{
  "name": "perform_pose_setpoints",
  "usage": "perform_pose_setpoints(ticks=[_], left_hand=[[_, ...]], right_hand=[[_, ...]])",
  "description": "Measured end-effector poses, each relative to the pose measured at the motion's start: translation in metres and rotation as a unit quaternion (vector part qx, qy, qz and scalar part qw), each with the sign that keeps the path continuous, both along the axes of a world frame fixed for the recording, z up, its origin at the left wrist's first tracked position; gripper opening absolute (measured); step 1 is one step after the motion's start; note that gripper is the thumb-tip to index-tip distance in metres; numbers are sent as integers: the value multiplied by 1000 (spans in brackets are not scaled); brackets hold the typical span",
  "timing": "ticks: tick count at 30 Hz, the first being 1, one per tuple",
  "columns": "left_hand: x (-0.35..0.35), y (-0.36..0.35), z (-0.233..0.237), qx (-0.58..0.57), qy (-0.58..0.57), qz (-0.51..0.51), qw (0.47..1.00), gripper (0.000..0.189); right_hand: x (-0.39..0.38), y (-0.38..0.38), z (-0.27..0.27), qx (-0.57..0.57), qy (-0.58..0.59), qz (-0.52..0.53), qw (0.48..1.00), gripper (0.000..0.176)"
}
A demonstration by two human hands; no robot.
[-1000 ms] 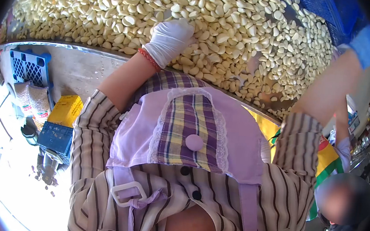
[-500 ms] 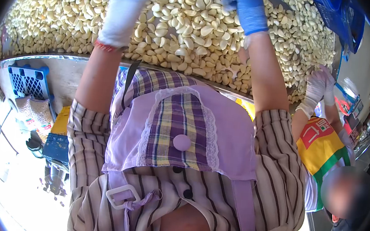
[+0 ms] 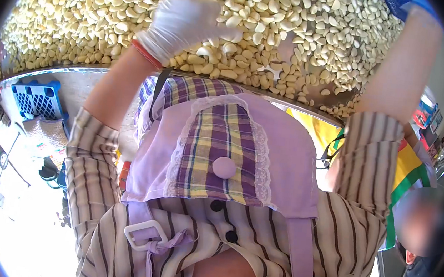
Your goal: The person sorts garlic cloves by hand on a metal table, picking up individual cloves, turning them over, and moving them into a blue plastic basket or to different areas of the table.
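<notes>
Peeled garlic cloves (image 3: 85,15) lie spread over a metal-edged table (image 3: 288,105). In a white glove, my left hand (image 3: 184,27) is over the cloves left of centre, its fingers pointing right; the fingers are bent, and whether they hold anything is hidden. My right hand (image 3: 426,5), in a blue glove, is at the top right edge beside a blue crate (image 3: 397,5). Most of that hand is cut off by the frame, so its fingers cannot be seen.
A co-worker in a yellow and green vest (image 3: 406,173) stands at the right, partly behind my right arm. At the left are a blue plastic pallet (image 3: 38,100) and a filled bag (image 3: 45,133) on the floor side.
My right hand has moved from the cloves to the far right, by the blue crate. My left hand has come lower and turned to the right. The co-worker's gloved hands are now hidden.
</notes>
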State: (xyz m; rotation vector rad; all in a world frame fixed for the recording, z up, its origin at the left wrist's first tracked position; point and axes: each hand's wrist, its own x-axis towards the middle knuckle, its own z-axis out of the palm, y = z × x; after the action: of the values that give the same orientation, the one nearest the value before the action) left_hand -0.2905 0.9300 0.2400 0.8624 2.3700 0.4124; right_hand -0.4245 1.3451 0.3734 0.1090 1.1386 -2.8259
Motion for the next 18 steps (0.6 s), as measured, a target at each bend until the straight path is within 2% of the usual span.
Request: perform_pose_setpoints(ticks=[1,2,4,5,6,7,8,9,10,11,12,13,14,15,16,18], left_hand=[[25,3,-12,32,46,-26,998,52],[42,12,-23,-1,22,-31,999,47],[61,19,-41,-32,0,-41,999,43],[67,20,-46,-19,41,-53,998,46],[71,19,-47,-6,82,-62,995,48],[64,21,-27,18,-16,17,1000,34],[60,18,-22,17,-14,18,1000,34],[56,14,-20,73,-110,141,981,32],[55,8,-19,126,-207,258,935,29],[58,0,-35,201,-271,297,893,32],[58,-1,-29,198,-273,295,894,32],[58,-1,-15,261,-294,321,861,30],[57,-1,-3,324,-312,344,824,30],[57,-1,6,364,-323,329,809,32],[59,-3,8,368,-322,324,810,32],[64,-7,6,226,-298,344,861,31]], right_hand=[[-2,7,7,98,34,-45,994,36],[1,6,12,214,74,-87,970,36],[13,-9,13,448,145,-172,865,37],[26,-26,12,531,173,-209,803,38],[44,-54,11,602,204,-246,732,39],[58,-77,-1,644,225,-265,681,40],[74,-101,-13,668,251,-264,648,41],[92,-128,-28,679,275,-240,636,42],[114,-153,-48,676,280,-168,660,43],[135,-176,-68,662,275,-84,692,45],[157,-199,-88,636,263,-8,725,46],[180,-217,-126,586,187,28,788,36],[198,-226,-135,615,175,75,765,35],[211,-232,-137,643,163,121,739,34],[219,-236,-142,647,163,116,736,34],[233,-243,-150,610,97,85,782,30]])
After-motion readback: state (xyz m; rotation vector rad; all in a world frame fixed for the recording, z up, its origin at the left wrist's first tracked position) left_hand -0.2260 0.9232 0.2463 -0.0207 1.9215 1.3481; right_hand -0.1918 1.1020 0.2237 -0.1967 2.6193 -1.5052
